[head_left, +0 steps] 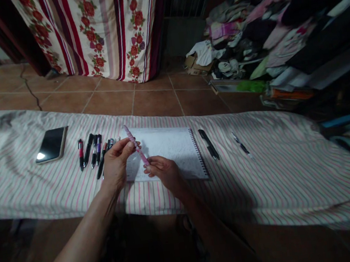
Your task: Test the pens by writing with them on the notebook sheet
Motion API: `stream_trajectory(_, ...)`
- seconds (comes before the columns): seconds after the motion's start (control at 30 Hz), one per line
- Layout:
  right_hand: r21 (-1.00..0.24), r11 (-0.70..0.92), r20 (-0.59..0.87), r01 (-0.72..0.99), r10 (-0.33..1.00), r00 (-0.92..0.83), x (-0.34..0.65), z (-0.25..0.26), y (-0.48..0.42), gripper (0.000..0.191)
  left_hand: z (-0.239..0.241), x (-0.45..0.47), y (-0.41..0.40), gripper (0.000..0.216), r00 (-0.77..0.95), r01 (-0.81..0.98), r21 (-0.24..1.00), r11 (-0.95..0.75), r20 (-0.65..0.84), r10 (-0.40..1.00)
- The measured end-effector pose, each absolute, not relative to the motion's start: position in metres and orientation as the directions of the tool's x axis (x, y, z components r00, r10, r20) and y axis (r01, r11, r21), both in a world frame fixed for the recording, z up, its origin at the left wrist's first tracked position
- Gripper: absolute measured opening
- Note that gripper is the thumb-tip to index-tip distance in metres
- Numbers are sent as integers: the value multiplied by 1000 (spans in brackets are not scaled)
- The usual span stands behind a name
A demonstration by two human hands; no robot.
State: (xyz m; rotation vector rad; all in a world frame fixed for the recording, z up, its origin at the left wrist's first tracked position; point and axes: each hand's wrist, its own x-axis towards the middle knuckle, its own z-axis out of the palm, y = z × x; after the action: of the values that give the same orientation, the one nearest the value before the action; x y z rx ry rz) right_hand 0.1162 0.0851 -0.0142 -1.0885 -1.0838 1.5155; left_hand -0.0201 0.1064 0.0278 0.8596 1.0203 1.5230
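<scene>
A pink patterned pen [132,138] is held at a slant between both hands, above a spiral notebook [173,148] with an open white page. My left hand [117,160] pinches the pen near its upper half, thumb on top. Fingers of my right hand [164,171] are closed round its lower end. Left of the notebook lie several pens in a row, among them a red and black pen [81,155] and a purple pen [98,149]; my left hand partly hides some. To the right rest a black pen [209,144] and a slim clear pen [242,146].
A smartphone [52,144] lies at the left on the striped cloth [278,169] covering the low surface. Beyond are a tiled floor [151,95], a floral curtain [93,34] and a heap of clothes [247,41] at right, with a cardboard box [195,66].
</scene>
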Motion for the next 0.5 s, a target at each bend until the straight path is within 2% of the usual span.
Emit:
stream_trajectory(0.37,-974,-137,-113,-180,984,-138,117,-9,84,23,32,-19,107,21,-160,-408,911,-65,-1,987)
stream_trajectory(0.5,-980,-110,-89,-167,987,-132,119,-5,84,21,32,-19,107,28,-133,-407,912,-59,5,991)
